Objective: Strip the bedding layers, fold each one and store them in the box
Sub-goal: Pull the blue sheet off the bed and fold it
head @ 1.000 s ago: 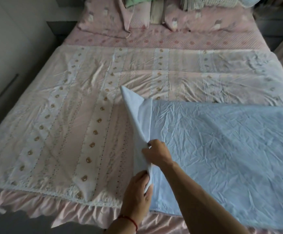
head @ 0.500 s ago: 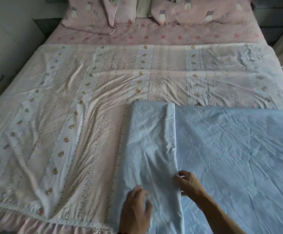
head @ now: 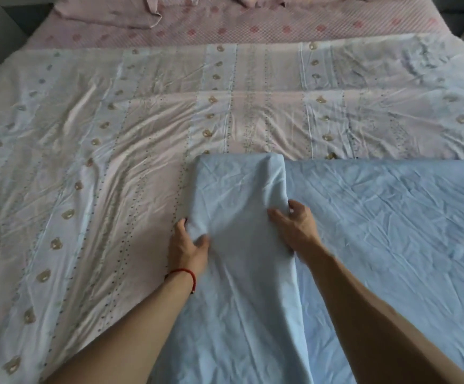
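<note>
You pinched the blue sheet's folded strip at both edges.
The blue sheet (head: 377,231) lay on the bed (head: 114,151); your left hand (head: 187,249) and right hand (head: 298,224) each gripped soft, light, limp cloth, best held by its edges.

Dim, soft, even daylight; faint shadows in sheet (head: 391,231) creases; slight overall blur; wide-angle bending along bed (head: 225,29) edges.

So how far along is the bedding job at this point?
Early. Done: the blue sheet lies spread over the patterned cover, with one flap turned over along its left edge. In hand: the left hand grips the flap's left side and the right hand holds its right side. Left: finishing this fold, then the cover and the pink sheet. No box is in view.
</note>
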Motion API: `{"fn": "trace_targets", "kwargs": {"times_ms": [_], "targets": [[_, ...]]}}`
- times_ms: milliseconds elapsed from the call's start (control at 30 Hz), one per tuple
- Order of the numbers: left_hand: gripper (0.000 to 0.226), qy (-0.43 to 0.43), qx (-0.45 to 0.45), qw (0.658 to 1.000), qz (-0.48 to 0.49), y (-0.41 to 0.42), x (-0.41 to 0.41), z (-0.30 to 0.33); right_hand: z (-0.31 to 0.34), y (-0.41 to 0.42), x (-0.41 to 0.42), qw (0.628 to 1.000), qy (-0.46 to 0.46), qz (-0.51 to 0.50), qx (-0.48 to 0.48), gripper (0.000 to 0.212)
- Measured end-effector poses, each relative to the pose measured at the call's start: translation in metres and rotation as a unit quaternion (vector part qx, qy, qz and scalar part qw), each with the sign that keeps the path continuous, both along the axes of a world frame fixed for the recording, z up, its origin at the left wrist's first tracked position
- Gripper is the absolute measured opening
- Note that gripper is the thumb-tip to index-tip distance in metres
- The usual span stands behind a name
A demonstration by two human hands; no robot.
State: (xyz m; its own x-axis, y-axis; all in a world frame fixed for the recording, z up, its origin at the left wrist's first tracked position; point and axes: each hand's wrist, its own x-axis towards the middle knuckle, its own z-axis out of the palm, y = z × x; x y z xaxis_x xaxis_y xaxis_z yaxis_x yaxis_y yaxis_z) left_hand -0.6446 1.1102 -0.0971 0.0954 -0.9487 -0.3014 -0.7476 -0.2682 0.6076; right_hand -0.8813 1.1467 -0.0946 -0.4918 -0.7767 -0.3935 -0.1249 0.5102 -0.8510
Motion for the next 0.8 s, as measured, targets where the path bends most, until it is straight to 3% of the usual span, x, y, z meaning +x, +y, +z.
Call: {"fn": "trace_targets", "kwargs": {"times_ms": [100,200,333,400,500,633,800], "targets": [[0.071,0.007,0.032,0.999,0.002,-0.006,0.003,-0.004,-0.012,0.008,-0.001,0.999,0.035,-0.012,0.004,0.028],[0.071,0.031,0.054,0.998,0.007,0.002,0.008,0.001,-0.024,0.040,0.004,0.997,-0.031,-0.022,0.073,0.050],[0.064,0.011,0.099,0.995,0.013,0.037,0.023,0.019,-0.007,0.102,0.028,0.985,-0.115,0.006,0.127,0.043],[0.054,0.023,0.126,0.992,0.020,0.069,0.039,0.028,-0.001,0.147,0.043,0.979,-0.116,0.023,0.168,0.047],[0.062,0.040,0.175,0.983,0.029,0.120,0.063,0.032,0.005,0.205,0.067,0.970,-0.117,0.014,0.214,0.068],[0.030,0.053,0.226,0.972,0.035,0.176,0.087,0.035,0.016,0.256,0.100,0.972,-0.070,0.020,0.226,0.056],[0.029,0.061,0.203,0.976,0.042,0.194,0.102,0.030,0.023,0.273,0.107,0.970,0.021,0.022,0.241,0.041]]}}
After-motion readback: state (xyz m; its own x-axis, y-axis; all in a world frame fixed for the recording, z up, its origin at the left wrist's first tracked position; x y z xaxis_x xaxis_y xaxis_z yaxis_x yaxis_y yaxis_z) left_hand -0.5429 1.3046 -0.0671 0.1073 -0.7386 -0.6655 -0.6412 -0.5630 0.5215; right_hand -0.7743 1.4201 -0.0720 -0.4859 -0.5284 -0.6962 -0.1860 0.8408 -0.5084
